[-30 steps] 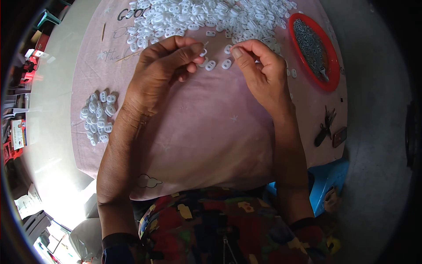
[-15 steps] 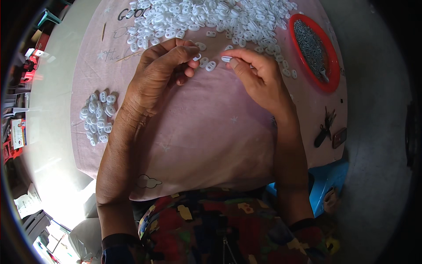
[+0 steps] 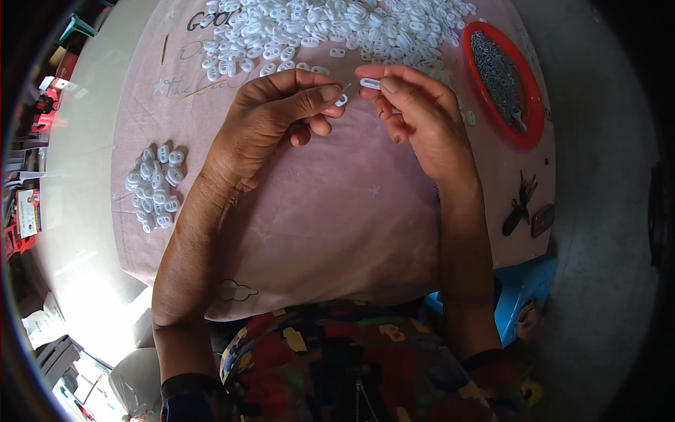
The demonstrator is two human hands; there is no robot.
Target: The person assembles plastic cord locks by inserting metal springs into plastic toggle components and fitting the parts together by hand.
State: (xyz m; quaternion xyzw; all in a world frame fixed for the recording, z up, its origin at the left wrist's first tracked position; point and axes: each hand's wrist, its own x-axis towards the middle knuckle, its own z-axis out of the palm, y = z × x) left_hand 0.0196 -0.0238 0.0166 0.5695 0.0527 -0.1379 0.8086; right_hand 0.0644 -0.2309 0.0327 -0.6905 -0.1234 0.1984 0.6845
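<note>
Left of the red tray [image 3: 536, 112], I see two small white plastic pieces held up over the table, a narrow gap between them. The one closer to the tray, an elongated white piece [image 3: 370, 84] turned so a long slot shows, is pinched between thumb and forefinger of the right hand [image 3: 424, 111]; that hand's other fingers curl loosely. The one farther from the tray, a holed white piece [image 3: 343, 103], is gripped at the fingertips of the left hand [image 3: 273, 116]. A thin metal screw [image 3: 347, 87] juts up beside that thumb; I cannot tell whether it is seated in the piece.

A large heap of matching white pieces [image 3: 330, 32] spreads left of the tray, reaching the table's far side. A small cluster of white pieces [image 3: 155, 186] lies well left of the tray, nearer the body. Small grey metal parts [image 3: 496, 70] fill the tray. A black-handled tool [image 3: 517, 213] lies bodyward of the tray. Pink cloth [image 3: 337, 211] covers the table under everything.
</note>
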